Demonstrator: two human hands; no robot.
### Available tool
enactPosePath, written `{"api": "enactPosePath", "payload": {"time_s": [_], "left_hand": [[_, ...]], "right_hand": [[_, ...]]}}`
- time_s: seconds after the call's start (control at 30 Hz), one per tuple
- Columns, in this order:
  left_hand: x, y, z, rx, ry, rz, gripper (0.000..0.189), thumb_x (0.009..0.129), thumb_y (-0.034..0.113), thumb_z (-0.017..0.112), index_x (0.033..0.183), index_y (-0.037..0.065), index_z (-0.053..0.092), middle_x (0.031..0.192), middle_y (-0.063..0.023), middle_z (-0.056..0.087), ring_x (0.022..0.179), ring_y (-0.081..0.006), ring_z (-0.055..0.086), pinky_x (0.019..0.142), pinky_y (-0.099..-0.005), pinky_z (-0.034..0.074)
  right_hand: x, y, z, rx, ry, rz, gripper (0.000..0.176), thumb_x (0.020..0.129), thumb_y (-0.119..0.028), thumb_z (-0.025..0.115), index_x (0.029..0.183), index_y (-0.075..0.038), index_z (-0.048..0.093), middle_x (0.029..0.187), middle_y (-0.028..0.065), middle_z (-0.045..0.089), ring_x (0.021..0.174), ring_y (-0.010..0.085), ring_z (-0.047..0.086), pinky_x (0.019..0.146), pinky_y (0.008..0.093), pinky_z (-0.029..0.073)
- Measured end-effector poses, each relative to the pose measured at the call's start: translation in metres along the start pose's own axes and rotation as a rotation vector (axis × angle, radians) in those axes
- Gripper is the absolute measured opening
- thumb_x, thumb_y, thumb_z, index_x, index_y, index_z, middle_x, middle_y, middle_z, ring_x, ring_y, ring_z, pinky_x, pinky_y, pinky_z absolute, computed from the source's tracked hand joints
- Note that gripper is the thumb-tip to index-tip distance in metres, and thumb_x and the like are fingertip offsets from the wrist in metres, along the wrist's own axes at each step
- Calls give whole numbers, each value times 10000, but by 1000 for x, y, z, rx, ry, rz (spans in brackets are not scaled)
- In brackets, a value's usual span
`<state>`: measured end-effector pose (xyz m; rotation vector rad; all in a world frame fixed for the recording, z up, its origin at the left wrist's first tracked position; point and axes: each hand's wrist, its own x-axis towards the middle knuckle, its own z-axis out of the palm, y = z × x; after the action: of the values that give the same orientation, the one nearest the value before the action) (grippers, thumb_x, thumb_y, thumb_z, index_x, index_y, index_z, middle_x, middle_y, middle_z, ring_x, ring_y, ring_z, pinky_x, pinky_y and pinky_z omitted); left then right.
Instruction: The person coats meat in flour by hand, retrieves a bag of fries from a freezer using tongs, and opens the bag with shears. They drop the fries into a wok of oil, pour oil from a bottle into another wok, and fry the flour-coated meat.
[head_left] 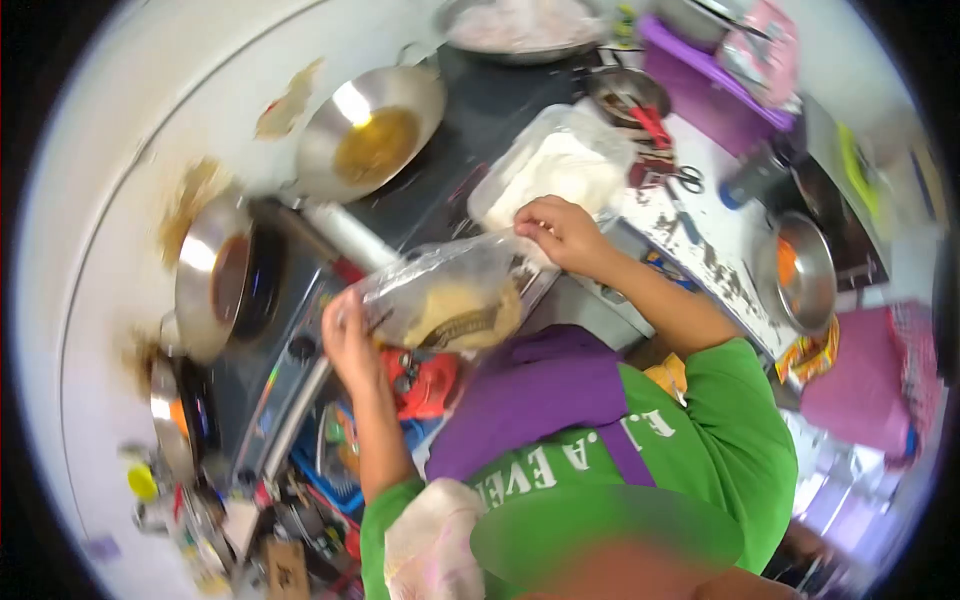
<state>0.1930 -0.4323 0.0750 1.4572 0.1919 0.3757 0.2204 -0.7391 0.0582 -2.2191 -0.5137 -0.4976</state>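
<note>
Clear plastic bag (pixel 455 292) holding a yellowish lump; stretched sideways, gripped at both ends.

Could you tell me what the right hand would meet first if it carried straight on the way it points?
The right hand pinches the top edge of the clear bag; past that, along its line, probably the wok of yellow oil, though depth is unclear.
</note>
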Motion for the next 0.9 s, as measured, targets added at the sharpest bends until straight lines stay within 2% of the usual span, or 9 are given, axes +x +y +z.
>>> {"api": "enactPosePath", "payload": {"time_s": [0.1, 0.2, 0.27, 0.33, 0.43, 0.57, 0.67, 0.8, 0.9], "left_hand": [[-11, 15, 5, 115, -72, 74, 145, 877, 169, 595, 924, 32, 584, 912, -43, 602, 800, -109, 559, 746, -248, 447], [3, 6, 5, 314, -48, 181, 164, 876, 167, 590, 910, 8, 582, 1025, -87, 563, 914, -149, 531, 849, -285, 404], [8, 0, 3, 594, -50, 512, 166, 869, 160, 594, 910, -1, 583, 1085, -113, 536, 971, -172, 511, 894, -308, 375], [-5, 20, 17, 759, -47, 683, 234, 830, 156, 623, 1002, 8, 567, 1178, -151, 502, 1088, -256, 473, 940, -359, 342], [-19, 48, 34, 1017, -94, 977, 480, 735, 178, 709, 1153, 44, 517, 1228, -151, 497, 1127, -304, 464, 952, -410, 331], [-28, 69, 77, 1340, -523, 926, 586, 671, 246, 741, 1175, 51, 514, 1148, -133, 540, 1037, -283, 516, 910, -422, 351], [-16, 36, 78, 1328, -612, 785, 561, 681, 240, 734, 1169, 64, 521, 1014, -113, 575, 914, -287, 545, 840, -414, 374], [-7, 27, 76, 1190, -646, 687, 440, 682, 207, 737, 1068, 70, 577, 762, -92, 550, 709, -275, 529, 673, -358, 401], [-12, 35, 79, 968, -599, 328, 287, 688, 152, 731, 929, 52, 612, 688, -89, 516, 647, -250, 507, 609, -327, 401]], "right_hand": [[0, -21, -60, 116, -68, -37, 90, 804, -106, 600, 874, -52, 616, 791, 86, 599, 781, 232, 553, 701, 318, 452], [-26, 41, -89, 277, 200, 357, 126, 828, -104, 569, 931, -49, 616, 820, 90, 609, 809, 230, 557, 733, 297, 459], [-56, 104, -107, -80, 398, 504, 175, 835, -113, 553, 984, -41, 610, 886, 114, 623, 855, 257, 575, 778, 308, 463], [-105, 172, -119, -567, 312, 623, 203, 828, -105, 534, 1005, -35, 607, 950, 136, 622, 892, 302, 583, 798, 342, 463], [-138, 217, -134, -678, 329, 687, 264, 816, -91, 477, 1046, -65, 605, 1049, 149, 591, 977, 316, 553, 844, 387, 440], [-129, 254, -141, -622, 256, 739, 275, 828, -60, 439, 1061, -20, 580, 1135, 176, 564, 1029, 323, 542, 868, 391, 435], [-131, 302, -133, -715, 198, 548, 327, 834, -68, 400, 1127, -28, 541, 1167, 167, 555, 1062, 309, 533, 884, 383, 437], [-135, 308, -142, -900, -31, 698, 388, 815, -73, 403, 1186, -58, 516, 1148, 152, 555, 1059, 327, 526, 860, 399, 453], [-148, 318, -156, -776, 11, 709, 355, 785, -71, 450, 1123, -61, 559, 1076, 141, 581, 1033, 330, 530, 831, 403, 460]]}}
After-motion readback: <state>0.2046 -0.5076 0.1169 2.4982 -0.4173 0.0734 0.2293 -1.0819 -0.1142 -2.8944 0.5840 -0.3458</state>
